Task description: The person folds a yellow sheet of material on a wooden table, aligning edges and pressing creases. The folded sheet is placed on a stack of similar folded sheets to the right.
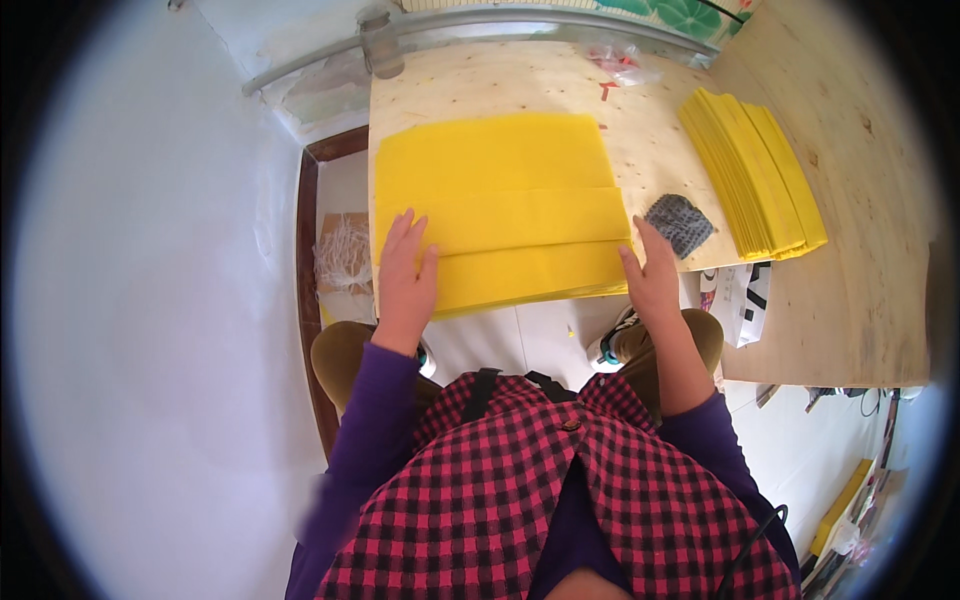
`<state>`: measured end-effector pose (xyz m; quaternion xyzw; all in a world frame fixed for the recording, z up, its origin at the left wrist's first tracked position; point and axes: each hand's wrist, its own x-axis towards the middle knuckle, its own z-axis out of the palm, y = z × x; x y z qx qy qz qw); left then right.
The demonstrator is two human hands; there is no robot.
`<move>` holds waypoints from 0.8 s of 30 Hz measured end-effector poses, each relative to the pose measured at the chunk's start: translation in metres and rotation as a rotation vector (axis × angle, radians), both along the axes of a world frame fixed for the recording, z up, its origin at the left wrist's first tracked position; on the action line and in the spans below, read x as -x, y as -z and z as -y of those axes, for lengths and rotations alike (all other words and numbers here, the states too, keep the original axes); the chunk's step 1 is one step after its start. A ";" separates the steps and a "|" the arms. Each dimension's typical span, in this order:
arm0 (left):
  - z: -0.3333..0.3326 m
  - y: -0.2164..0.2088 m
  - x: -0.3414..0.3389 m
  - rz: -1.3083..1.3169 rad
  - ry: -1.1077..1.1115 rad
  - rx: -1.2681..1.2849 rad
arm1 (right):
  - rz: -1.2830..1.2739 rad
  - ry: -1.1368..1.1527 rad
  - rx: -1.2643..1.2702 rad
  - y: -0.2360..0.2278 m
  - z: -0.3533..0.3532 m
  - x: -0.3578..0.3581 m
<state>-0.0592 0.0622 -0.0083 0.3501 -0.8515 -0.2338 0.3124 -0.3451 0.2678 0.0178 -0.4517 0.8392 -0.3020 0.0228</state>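
Yellow sheets lie on the near left part of the plywood table, flat and squared up to its front edge, between the person's hands. Their long axis runs left to right, across the person's body, tilting up very slightly toward the right; the folds in the near half run the same way as two overlapping bands, while the far half is a plain flat panel. The left hand rests over the left border, fingers extended forward and thumb apart, unclenched and grasping nothing visible. The right hand is at the right border, likewise loose, its thumb by the sheets' edge and its fingers pointing away from the body; whether either hand presses down cannot be told. Closest to hinder the right hand is a grey pad, just beside its fingertips, between the sheets and a yellow stack. That stack stands near the right end of the table, its long side slanting away to the far left. At the back are a plastic bag with red in it and, in the far left corner, a jar beside a grey pipe. Pale strings lie below the left side, and a white bag is under the table's right front edge.
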 end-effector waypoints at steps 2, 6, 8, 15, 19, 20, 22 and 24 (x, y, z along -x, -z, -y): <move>-0.009 -0.005 -0.012 -0.223 -0.054 -0.296 | 0.586 0.042 0.129 -0.001 0.001 -0.001; -0.022 -0.014 -0.029 -0.863 -0.236 -1.188 | 1.215 0.201 0.154 -0.009 0.001 0.010; -0.020 -0.018 -0.036 -1.047 -0.293 -1.378 | 1.324 0.239 0.197 -0.011 0.003 0.017; 0.007 -0.017 -0.040 -1.089 -0.351 -1.451 | 1.347 0.312 0.134 -0.006 0.020 0.049; 0.025 -0.014 -0.042 -0.985 -0.364 -1.434 | 1.213 0.242 0.055 -0.004 0.025 0.056; 0.030 -0.014 -0.043 -0.956 -0.332 -1.427 | 1.200 0.235 0.032 -0.004 0.026 0.058; 0.039 -0.016 -0.043 -0.867 -0.316 -1.411 | 1.168 0.203 -0.018 -0.007 0.029 0.062; 0.049 -0.018 -0.042 -0.774 -0.294 -1.376 | 1.161 0.183 -0.051 -0.010 0.030 0.065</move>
